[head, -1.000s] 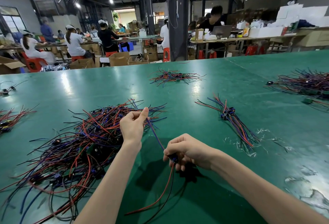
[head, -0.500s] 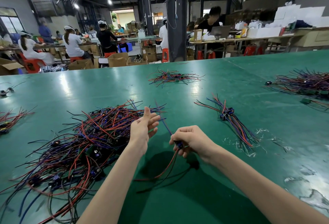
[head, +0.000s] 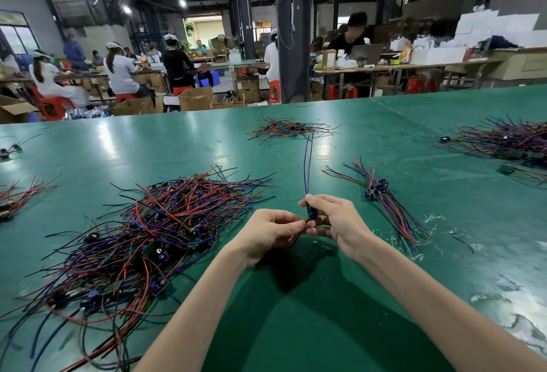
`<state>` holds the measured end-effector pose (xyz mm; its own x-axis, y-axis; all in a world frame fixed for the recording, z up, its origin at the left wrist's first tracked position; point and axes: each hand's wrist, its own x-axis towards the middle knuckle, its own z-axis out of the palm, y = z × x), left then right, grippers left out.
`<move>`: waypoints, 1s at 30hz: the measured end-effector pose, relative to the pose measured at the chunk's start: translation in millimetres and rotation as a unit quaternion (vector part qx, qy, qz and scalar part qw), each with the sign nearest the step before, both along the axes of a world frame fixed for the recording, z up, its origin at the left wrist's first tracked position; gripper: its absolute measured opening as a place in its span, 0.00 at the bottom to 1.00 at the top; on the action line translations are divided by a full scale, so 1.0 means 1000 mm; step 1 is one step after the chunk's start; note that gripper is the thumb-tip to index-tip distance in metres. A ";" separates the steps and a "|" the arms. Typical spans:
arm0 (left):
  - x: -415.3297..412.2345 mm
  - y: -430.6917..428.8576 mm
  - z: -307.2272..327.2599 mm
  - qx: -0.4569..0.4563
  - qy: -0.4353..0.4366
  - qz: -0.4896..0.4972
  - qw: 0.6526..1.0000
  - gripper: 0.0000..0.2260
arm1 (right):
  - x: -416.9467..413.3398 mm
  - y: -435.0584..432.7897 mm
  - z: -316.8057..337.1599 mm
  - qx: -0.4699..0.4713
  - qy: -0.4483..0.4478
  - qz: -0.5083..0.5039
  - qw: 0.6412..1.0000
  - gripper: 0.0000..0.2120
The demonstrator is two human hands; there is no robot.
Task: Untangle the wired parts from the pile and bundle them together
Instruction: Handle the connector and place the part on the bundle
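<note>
A big tangled pile [head: 142,235] of red, blue and black wired parts lies on the green table [head: 340,312], left of my hands. My right hand [head: 334,220] grips one wired part [head: 311,212] by its small blue body, and its red and blue wires [head: 307,164] stand straight up from my fingers. My left hand [head: 272,231] meets it from the left and pinches the part's lower red wire end. To the right, a sorted bundle [head: 384,203] of wired parts lies aligned on the table.
Smaller wire heaps lie at the table's far middle [head: 287,130], far right [head: 509,140] and left edge [head: 17,198]. Plastic scraps [head: 426,235] litter the table near the bundle. Seated workers, cardboard boxes and benches fill the room beyond the table's far edge.
My left hand has let go of the wires it pulled and come right to meet my right hand. The part is free of the pile, its wires swung from hanging down to pointing up.
</note>
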<state>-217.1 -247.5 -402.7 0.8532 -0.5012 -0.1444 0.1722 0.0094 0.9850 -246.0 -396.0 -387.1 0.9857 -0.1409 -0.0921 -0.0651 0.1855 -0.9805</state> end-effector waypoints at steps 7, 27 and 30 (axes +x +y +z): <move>-0.002 -0.002 0.004 0.029 -0.011 -0.006 1.000 0.05 | -0.001 0.001 -0.002 0.003 -0.014 0.014 1.000 0.09; -0.003 -0.006 0.005 0.050 -0.052 0.043 0.996 0.05 | 0.005 -0.015 0.005 -0.011 0.067 0.065 0.996 0.04; -0.003 -0.007 0.005 0.042 -0.046 0.068 0.996 0.05 | 0.006 -0.015 0.002 0.024 0.065 0.051 0.996 0.04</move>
